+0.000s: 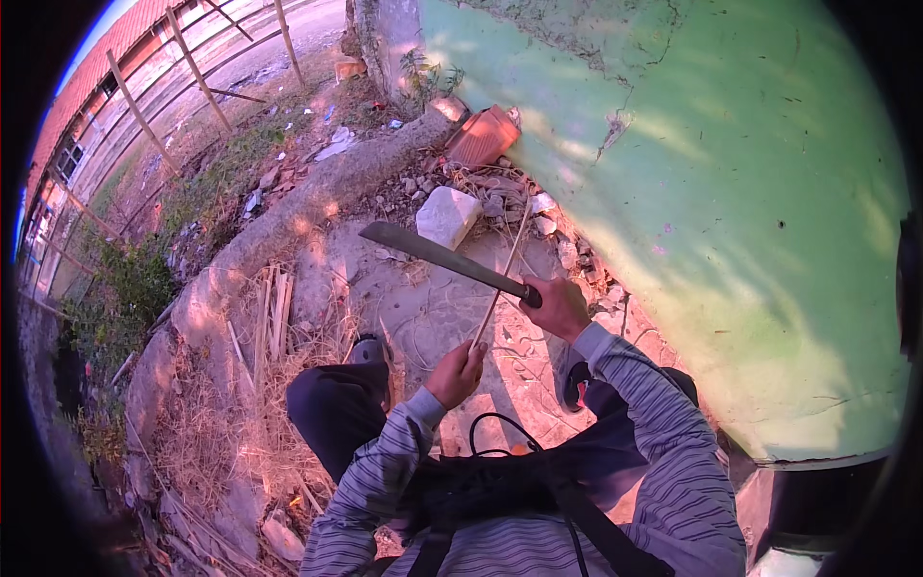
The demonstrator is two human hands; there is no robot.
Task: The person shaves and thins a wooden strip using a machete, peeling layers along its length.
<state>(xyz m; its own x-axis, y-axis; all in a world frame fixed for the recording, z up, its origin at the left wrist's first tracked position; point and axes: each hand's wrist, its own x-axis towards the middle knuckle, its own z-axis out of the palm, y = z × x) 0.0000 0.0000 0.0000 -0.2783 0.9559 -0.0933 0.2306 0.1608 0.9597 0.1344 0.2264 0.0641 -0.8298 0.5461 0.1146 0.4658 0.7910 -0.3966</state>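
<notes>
My right hand is closed round the dark handle of a machete. Its long, broad-tipped blade points to the upper left. In my left hand is the lower part of a thin, pale strip that looks like split bamboo. The strip slants up and away to the right, and the blade crosses it just beyond the handle. Whether the edge touches the strip I cannot tell. Both hands are between my bent knees, above the ground.
A white stone block lies ahead, with rubble and a reddish roof tile behind it. The green wall rises on the right. Split pale sticks and shavings lie at the left, beside a thick root-like ridge.
</notes>
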